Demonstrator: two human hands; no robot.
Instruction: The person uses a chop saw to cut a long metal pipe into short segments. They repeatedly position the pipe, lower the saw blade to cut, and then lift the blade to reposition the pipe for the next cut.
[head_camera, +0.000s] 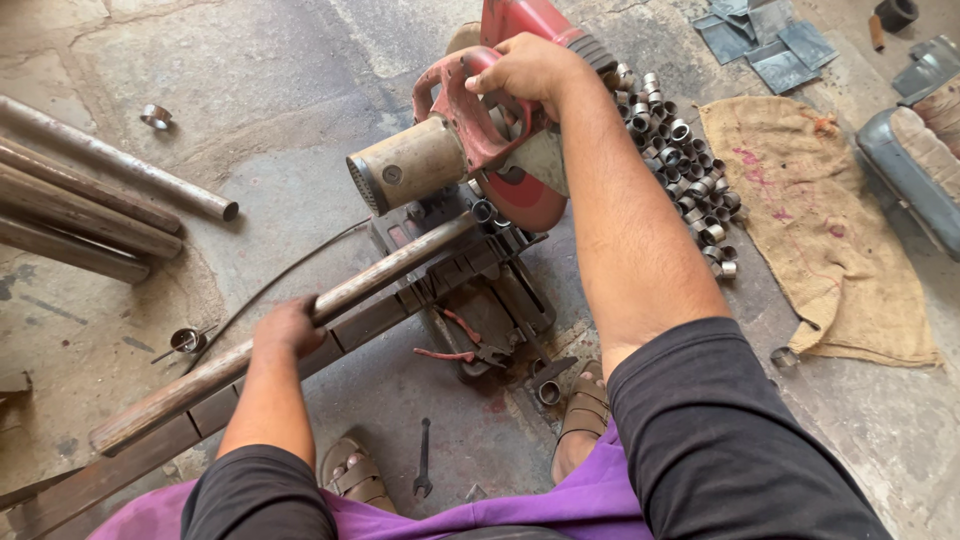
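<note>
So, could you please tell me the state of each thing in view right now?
Red chop saw: arm raised, handle gripped by right hand.
Long rusty steel pipe: lying across the saw base, held by left hand.
Short cut pipe rings: heaped on the floor.
Black spanner: lying loose.

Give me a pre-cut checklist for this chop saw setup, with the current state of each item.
1. Right hand grips the saw handle: ok.
2. Left hand holds the pipe, away from the blade guard: ok.
3. Pipe lies across the saw base: ok.
4. Vise clamped on the pipe: cannot tell.
5. Sandalled feet close to the base: not ok.
6. Loose spanner by the feet: not ok.
</note>
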